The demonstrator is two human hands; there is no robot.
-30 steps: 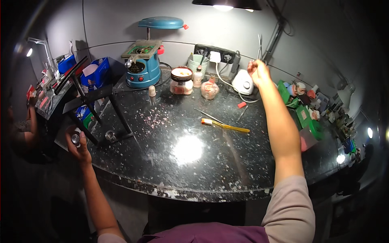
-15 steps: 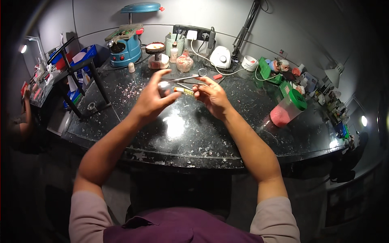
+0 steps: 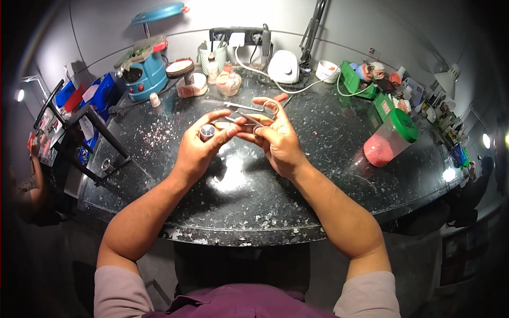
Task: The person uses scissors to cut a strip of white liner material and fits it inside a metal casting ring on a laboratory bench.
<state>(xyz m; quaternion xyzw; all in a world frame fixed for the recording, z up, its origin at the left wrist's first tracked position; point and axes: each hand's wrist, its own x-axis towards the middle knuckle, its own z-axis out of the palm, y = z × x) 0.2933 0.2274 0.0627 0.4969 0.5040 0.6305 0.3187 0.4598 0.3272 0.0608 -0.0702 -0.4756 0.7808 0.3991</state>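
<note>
My left hand (image 3: pixel 199 143) is curled around a small silver metal cup (image 3: pixel 207 131), its round opening facing up. In my right hand (image 3: pixel 278 138) is a scissor-like metal tool (image 3: pixel 244 107) with ring handles, one ring around a finger and the slim shanks apart, pointing left. The fingertips of both hands meet, or nearly so, in front of me above the black bench. Between them shows a sliver of something yellow-orange (image 3: pixel 219 125), mostly hidden by fingers, so I cannot tell its kind or which hand touches it.
Pink and white crumbs (image 3: pixel 159 131) litter the black bench (image 3: pixel 297 185). A green-lidded jar of pink powder (image 3: pixel 389 139) lies tilted at right. Along the back stand a blue machine (image 3: pixel 143 79), a pink-stained pot (image 3: pixel 228 83) and a white device (image 3: pixel 283 67). A person's arm (image 3: pixel 36 169) shows far left.
My hands have come together, the right one moving left toward the cup. The cup's opening now faces up, and the tool's shanks have spread wider. The whole view has shifted a little.
</note>
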